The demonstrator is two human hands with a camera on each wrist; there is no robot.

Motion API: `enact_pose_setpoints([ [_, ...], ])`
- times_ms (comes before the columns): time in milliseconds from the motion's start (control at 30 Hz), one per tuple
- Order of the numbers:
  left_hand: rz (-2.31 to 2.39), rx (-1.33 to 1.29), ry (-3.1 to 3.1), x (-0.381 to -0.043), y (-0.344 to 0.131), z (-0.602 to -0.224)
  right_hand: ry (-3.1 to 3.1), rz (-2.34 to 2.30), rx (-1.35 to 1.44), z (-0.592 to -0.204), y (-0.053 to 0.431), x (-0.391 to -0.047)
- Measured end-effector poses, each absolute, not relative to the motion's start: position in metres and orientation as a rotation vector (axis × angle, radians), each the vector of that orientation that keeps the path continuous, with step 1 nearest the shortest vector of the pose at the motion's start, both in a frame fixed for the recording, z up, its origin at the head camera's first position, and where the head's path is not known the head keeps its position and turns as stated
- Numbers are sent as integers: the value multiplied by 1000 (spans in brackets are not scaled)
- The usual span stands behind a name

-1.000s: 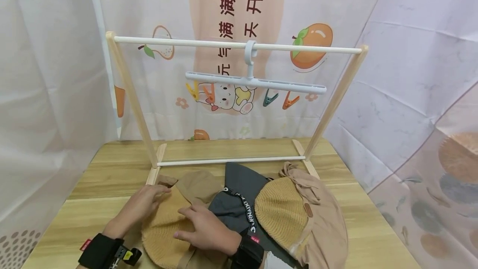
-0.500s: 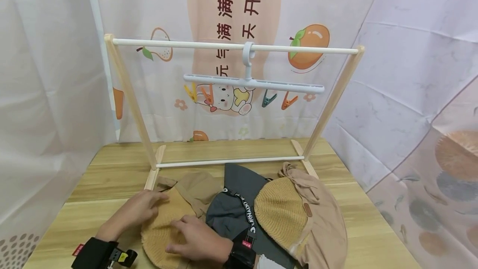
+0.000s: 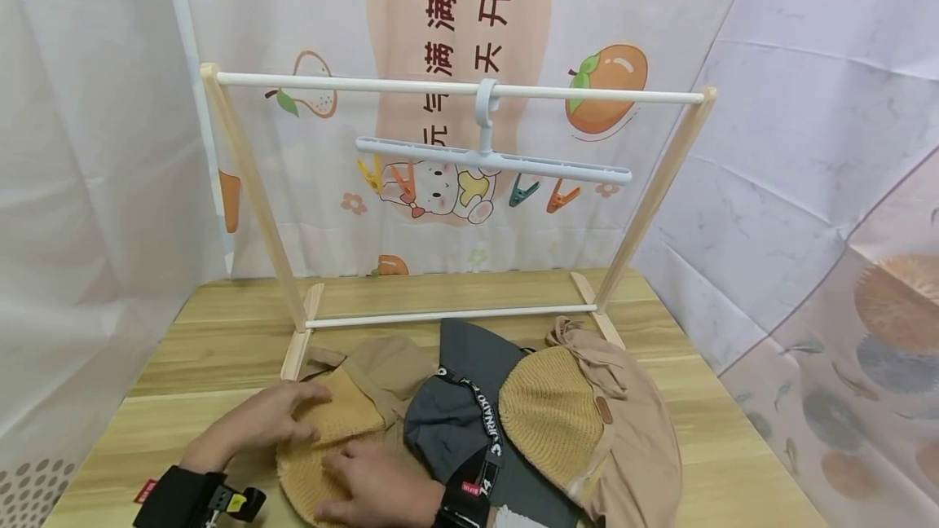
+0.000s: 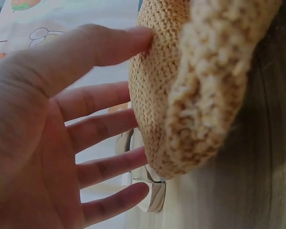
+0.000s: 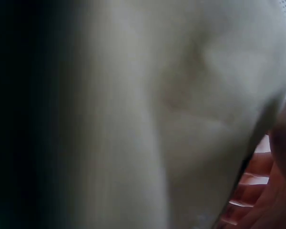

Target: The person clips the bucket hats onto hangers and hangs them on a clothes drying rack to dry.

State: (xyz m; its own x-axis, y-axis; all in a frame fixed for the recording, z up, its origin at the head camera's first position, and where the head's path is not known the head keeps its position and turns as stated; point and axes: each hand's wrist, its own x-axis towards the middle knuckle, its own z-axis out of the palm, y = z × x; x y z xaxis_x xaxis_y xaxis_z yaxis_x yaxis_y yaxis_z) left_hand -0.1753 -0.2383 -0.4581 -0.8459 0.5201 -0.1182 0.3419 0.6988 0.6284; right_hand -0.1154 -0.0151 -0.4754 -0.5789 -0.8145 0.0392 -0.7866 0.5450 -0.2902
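Hat (image 3: 348, 407), soft and rumpled, lies on the worktop (image 3: 169, 414) in front of the rack (image 3: 244, 167), just beside that rack's left foot. Its yellow knit part bulges, with a crease crossing it, and tan cloth folds out on the side nearer the rack. Close up, in the left wrist view, the knit is coarse and straw-coloured, thickening to a chunky, rounded edge.

In front of the rack's left foot, the left hand (image 3: 260, 418) has its grip spread: the fingers are straight and apart, and the thumb tip meets the knit. The right hand (image 3: 385, 483), farther from the rack, rests on the hat with its grip spread too, thumb and forefinger apart.

In front of the rack's middle lies a dark grey cap (image 3: 443, 422); toward its right foot, a second hat (image 3: 550, 414) of yellow knit and tan cloth. A pale hanger (image 3: 440, 155) hangs from the rack's top bar.

The right hand covers part of the hat's end farthest from the rack, and that end runs to the bottom of the head view. Blurred cloth fills most of the right wrist view; the right hand shows only in a corner, its fingertips hidden.
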Motion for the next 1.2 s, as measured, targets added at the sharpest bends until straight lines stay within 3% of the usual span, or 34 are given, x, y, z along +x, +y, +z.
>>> enact_pose_setpoints([
  [367,783,765,2632,-178,-233,-466,2604,-366,-1429,-479,-24,-116],
  [1200,577,679,2828,-185,-218,-482,2614,-75,-1610,-484,-47,-115],
])
